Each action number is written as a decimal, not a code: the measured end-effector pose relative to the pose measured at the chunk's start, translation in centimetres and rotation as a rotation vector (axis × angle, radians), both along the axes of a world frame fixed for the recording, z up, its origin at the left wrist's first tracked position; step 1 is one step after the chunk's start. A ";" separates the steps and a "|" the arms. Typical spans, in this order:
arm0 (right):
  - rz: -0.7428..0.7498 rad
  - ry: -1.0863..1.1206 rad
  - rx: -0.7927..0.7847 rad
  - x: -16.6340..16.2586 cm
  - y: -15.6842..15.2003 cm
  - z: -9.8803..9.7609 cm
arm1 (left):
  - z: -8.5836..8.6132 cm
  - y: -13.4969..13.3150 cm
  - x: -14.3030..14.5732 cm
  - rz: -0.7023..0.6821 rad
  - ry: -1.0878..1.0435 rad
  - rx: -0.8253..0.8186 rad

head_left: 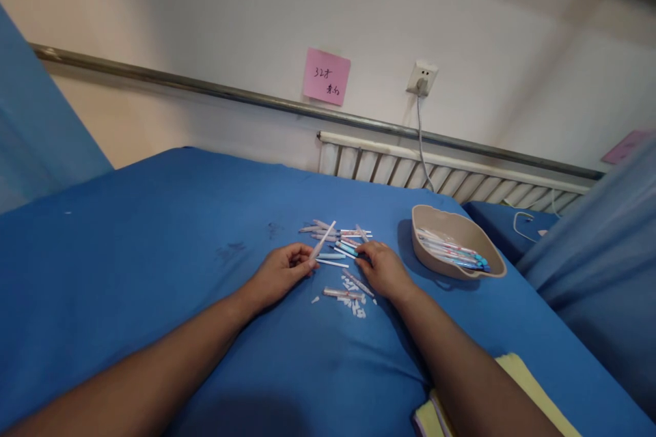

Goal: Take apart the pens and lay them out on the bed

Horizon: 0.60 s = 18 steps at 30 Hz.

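Between the thumb and fingers of my left hand [287, 268] is a slim pale pen barrel [324, 239], tilted up to the right. My right hand [383, 269] pinches the end of a teal pen part [346, 248] just above the sheet; its fingers partly hide it. Around both hands lie several loose pen barrels [328, 235], a light blue tube [331, 256] and a thin white stick [333, 263]. Closer to me, two patterned pale barrels [342, 293] rest by a scatter of small white pieces [357, 308].
A beige basket [421, 256] of pens with blue ends stands to the right on the blue sheet [154, 252]. Yellow cloth [517, 372] lies under my right forearm. Behind are a radiator [379, 167], a metal rail [205, 89] and a plugged-in cord [421, 143]. Blue curtains hang at both sides.
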State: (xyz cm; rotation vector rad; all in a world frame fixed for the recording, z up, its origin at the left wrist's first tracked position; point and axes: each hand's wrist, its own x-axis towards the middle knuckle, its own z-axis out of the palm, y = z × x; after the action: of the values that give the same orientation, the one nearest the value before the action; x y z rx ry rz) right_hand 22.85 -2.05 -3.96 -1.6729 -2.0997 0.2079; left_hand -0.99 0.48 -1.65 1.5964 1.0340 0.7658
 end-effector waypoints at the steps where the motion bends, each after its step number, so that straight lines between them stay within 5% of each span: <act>1: -0.013 -0.004 0.002 -0.1 0.0 0.0 | 0.0 0.0 0.0 -0.004 0.001 0.002; 12: -0.046 0.039 0.037 -1.0 0.3 -0.4 | 0.6 -0.4 0.1 -0.015 -0.026 -0.008; 18: -0.073 0.704 -0.005 -0.9 1.2 -1.4 | 0.6 -0.3 -0.1 -0.032 -0.005 -0.011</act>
State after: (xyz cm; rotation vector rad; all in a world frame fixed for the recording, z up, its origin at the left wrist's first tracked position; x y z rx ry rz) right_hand 21.91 -0.87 -5.35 -1.3954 -1.5049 0.6688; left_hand -1.09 0.14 -1.04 1.5979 1.0054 0.7411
